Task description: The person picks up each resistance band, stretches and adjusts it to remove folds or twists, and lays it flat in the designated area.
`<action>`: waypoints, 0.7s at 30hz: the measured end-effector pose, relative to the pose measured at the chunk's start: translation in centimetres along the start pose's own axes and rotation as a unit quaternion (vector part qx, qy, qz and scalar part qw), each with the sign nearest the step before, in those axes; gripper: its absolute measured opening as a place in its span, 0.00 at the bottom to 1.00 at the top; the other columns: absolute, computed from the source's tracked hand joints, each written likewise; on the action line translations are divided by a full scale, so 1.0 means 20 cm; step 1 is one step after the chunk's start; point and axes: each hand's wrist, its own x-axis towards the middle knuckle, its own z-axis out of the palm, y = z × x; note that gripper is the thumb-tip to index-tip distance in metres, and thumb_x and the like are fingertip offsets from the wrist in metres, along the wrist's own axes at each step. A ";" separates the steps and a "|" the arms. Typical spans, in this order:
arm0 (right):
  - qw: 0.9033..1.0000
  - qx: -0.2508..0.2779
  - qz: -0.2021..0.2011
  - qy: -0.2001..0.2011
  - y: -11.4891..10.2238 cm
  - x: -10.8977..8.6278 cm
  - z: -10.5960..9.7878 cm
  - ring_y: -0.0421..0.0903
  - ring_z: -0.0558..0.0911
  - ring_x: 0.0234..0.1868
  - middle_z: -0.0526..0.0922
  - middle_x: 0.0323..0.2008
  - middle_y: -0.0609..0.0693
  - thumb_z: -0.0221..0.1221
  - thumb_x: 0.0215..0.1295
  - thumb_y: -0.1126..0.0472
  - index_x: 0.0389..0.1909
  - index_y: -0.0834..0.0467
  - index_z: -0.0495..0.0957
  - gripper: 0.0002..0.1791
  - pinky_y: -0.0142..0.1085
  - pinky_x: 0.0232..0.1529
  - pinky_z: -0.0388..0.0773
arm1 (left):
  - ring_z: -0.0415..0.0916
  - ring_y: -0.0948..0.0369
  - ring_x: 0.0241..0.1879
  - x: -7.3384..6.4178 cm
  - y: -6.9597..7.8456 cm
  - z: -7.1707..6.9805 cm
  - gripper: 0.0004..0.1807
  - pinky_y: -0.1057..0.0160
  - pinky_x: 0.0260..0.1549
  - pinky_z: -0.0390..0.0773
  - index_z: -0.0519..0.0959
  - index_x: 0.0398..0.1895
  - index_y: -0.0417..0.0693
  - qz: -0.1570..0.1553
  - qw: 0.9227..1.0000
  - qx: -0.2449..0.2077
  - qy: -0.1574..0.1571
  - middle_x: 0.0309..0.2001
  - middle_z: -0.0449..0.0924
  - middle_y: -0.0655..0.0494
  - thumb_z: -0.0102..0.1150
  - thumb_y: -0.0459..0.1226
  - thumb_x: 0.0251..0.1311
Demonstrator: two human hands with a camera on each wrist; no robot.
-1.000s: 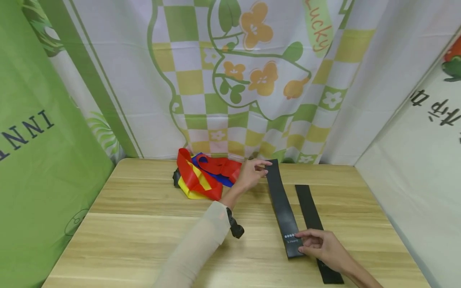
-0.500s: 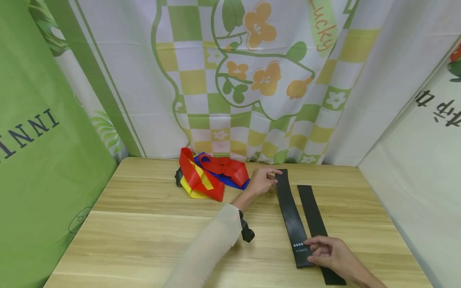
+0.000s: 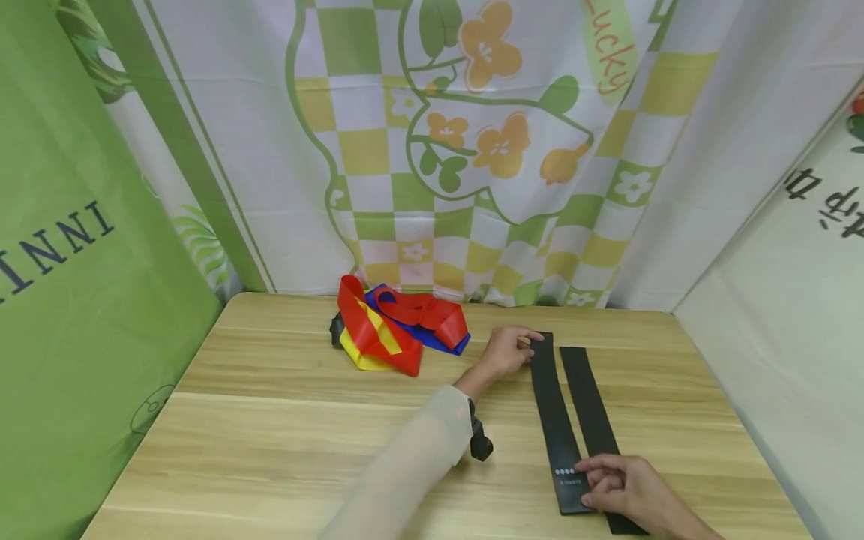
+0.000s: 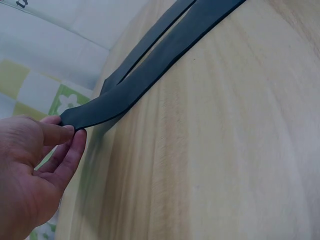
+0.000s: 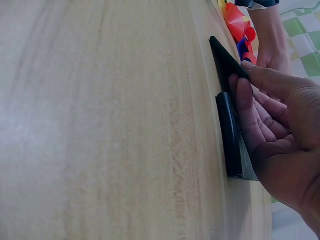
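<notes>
A flat black resistance band [image 3: 552, 412], with white dots and small lettering near its close end, stretches lengthwise across the right half of the table. Its far end is pinched by my left hand [image 3: 505, 352] between thumb and fingers; the left wrist view shows that end of the band [image 4: 125, 95] raised off the wood. My right hand [image 3: 628, 487] pinches the near end at its right edge, and the right wrist view has this corner lifted too. A second black band [image 3: 592, 405] lies flat just to the right, its near part partly hidden beneath my right hand.
Left of my left hand, a loose heap of red [image 3: 361, 322], yellow [image 3: 358, 352] and blue [image 3: 455, 346] bands sits near the table's back edge, with something black at its left side. A patterned curtain [image 3: 378, 150] hangs behind the wooden table [image 3: 270, 450].
Both hands have moved the held black band rightward and closer to me, so it now lies nearly alongside the second one. The second band and the coloured heap stay put.
</notes>
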 end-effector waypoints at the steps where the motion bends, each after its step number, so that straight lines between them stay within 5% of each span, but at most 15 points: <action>1: 1.000 -0.002 0.004 0.001 0.00 0.00 0.00 0.39 0.84 0.31 0.86 0.35 0.56 0.72 0.62 0.69 0.56 0.79 0.78 0.25 0.32 0.32 0.85 | 0.87 0.65 0.39 0.00 0.00 0.01 0.18 0.75 0.28 0.78 0.90 0.53 0.44 0.002 1.000 0.006 0.000 0.57 0.87 0.50 0.66 0.20 0.64; 12: 1.000 -0.008 0.004 -0.014 0.01 -0.01 -0.01 0.37 0.81 0.30 0.83 0.33 0.54 0.74 0.61 0.68 0.54 0.76 0.81 0.23 0.31 0.30 0.83 | 0.85 0.68 0.36 0.01 -0.01 0.05 0.17 0.77 0.28 0.76 0.90 0.52 0.44 0.003 0.998 0.060 -0.006 0.54 0.89 0.50 0.67 0.22 0.64; 21: 0.999 -0.038 -0.008 -0.034 0.00 -0.02 -0.01 0.36 0.80 0.28 0.82 0.30 0.51 0.74 0.60 0.68 0.53 0.74 0.82 0.22 0.31 0.27 0.81 | 0.87 0.63 0.47 0.00 -0.01 0.06 0.17 0.76 0.41 0.79 0.90 0.55 0.49 0.025 0.992 0.122 -0.029 0.56 0.88 0.53 0.68 0.25 0.66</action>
